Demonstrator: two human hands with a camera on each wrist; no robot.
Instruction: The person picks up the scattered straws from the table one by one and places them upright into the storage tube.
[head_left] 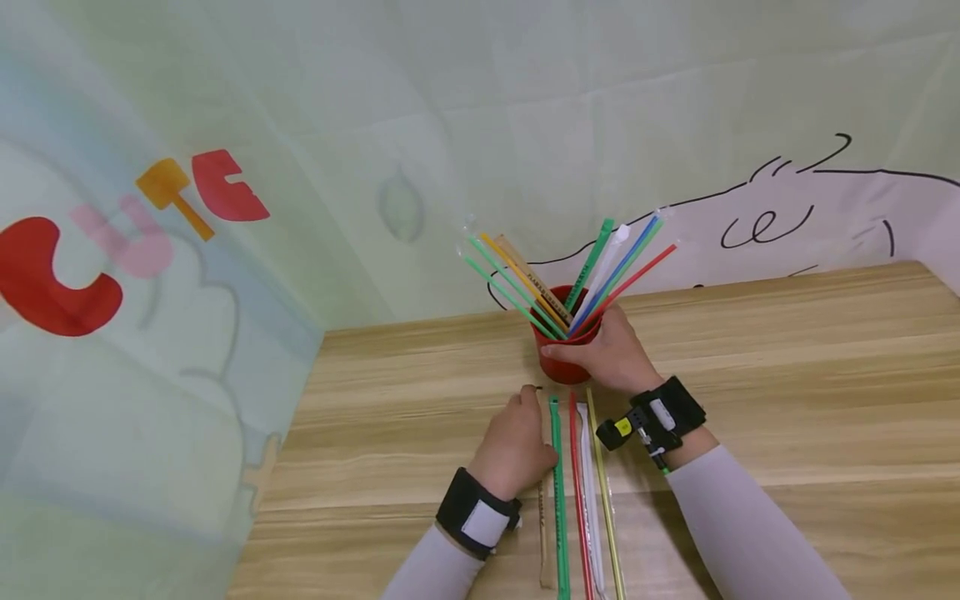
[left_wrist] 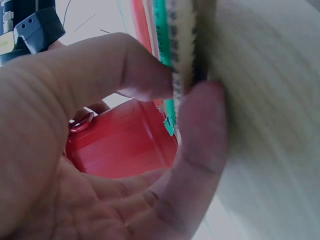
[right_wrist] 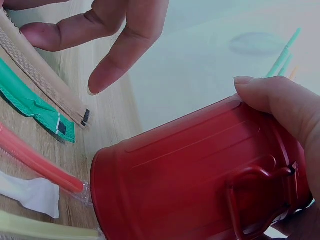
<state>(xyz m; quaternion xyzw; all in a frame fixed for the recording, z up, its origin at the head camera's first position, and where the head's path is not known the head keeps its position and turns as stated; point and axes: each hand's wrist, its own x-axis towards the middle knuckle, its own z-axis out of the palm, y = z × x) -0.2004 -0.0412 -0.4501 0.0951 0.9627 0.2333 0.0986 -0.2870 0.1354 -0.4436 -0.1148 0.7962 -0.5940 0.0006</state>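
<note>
A small red bucket (head_left: pixel 564 367) with a side handle holds several wrapped straws (head_left: pixel 617 265) that fan out above its rim. My right hand (head_left: pixel 617 354) grips the bucket near its rim, thumb in front, and in the right wrist view the bucket (right_wrist: pixel 175 170) looks tilted. Below it, my left hand (head_left: pixel 513 446) pinches a brown paper-wrapped straw (left_wrist: pixel 183 45) between thumb and finger, at the left end of a row. Beside that straw lies a green-wrapped straw (head_left: pixel 558 500), close to the left thumb.
Right of the green one, a red straw (head_left: pixel 580 500), a white paper-wrapped straw (head_left: pixel 591 500) and a yellow straw (head_left: pixel 604 492) lie lengthwise on the wooden table (head_left: pixel 390 400). A printed cloth backdrop (head_left: pixel 337 167) rises behind the table and along its left side.
</note>
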